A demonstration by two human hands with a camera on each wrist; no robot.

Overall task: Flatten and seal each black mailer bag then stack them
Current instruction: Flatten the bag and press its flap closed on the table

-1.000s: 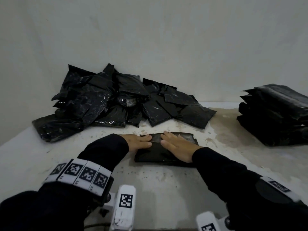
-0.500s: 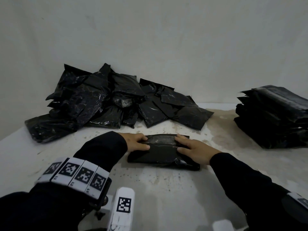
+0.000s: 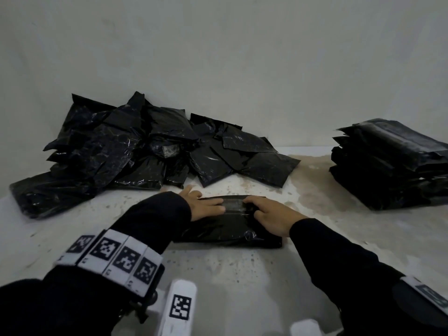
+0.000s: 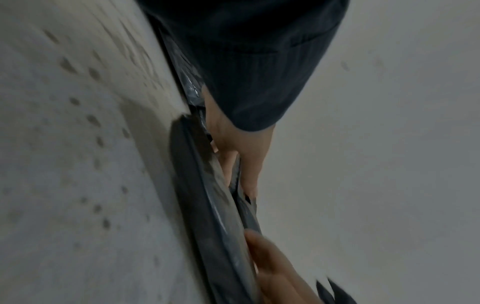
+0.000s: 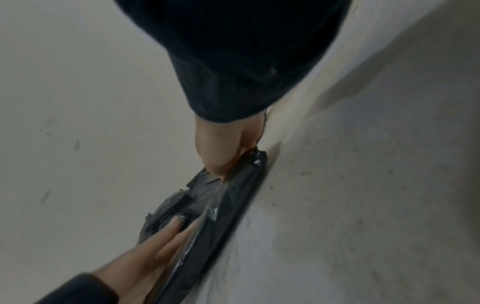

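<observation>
Found the black mailer bag lying flat on the stained bench, near the front and roughly in the middle, with its flap folded over the far edge and a greyish strip showing along it. Saw the left hand laid on the bag's left end, fingers straight and flat, pressing down on the flap and holding nothing. Saw the right hand on the bag's right end, its fingers bent with tips down on the same strip; in the left wrist view, noted a fold of flap between two of them, but could not tell whether pinched or only pressed. Noted a small gap of bare strip between the two hands. Both arms in dark sleeves, the left with a band of black-and-white markers.

Behind the bag and to the left, found a loose heap of crumpled black bags against the pale wall. Well apart on the right, found a neat stack of flattened bags.
</observation>
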